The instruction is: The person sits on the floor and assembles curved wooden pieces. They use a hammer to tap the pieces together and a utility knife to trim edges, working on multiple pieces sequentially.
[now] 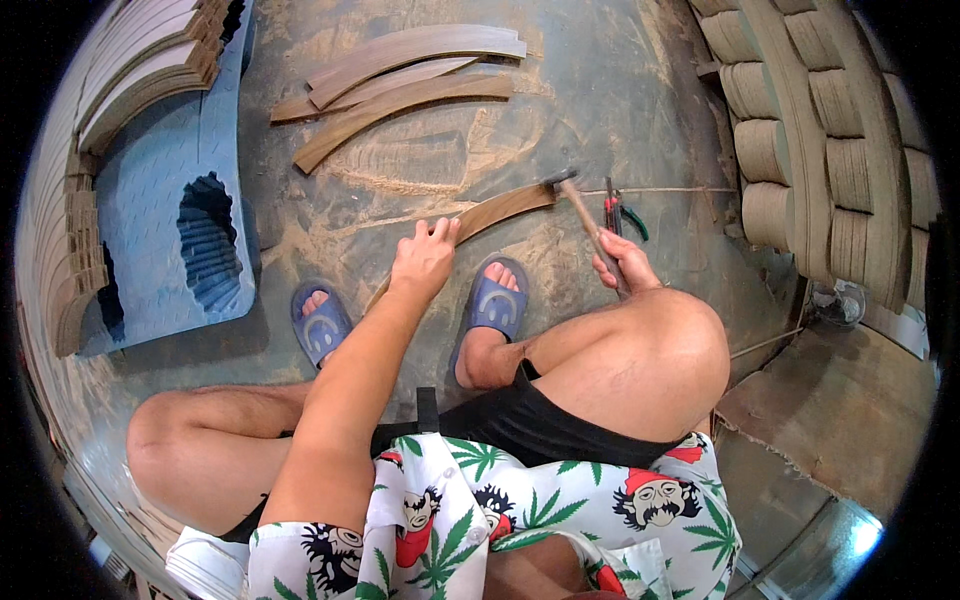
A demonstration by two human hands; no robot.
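My left hand (424,262) is closed round a curved wooden strip (503,208) a little left of its middle. The strip arches over the floor between my feet and runs up to the right. In my right hand (625,262) is a hammer (580,210), gripped by its wooden handle. Its dark head lies against or just over the strip's right end; I cannot tell whether they touch. Just right of the hammer, pliers with red and green handles (632,222) lie on the floor. The lower left end of the strip is partly hidden by my forearm.
Several curved wooden strips (400,112) lie on the dusty floor ahead. At left stands a blue plastic pallet (150,235) stacked with curved pieces (150,90). Stacks of curved wood (760,150) line the right side. My sandalled feet (497,300) flank the strip.
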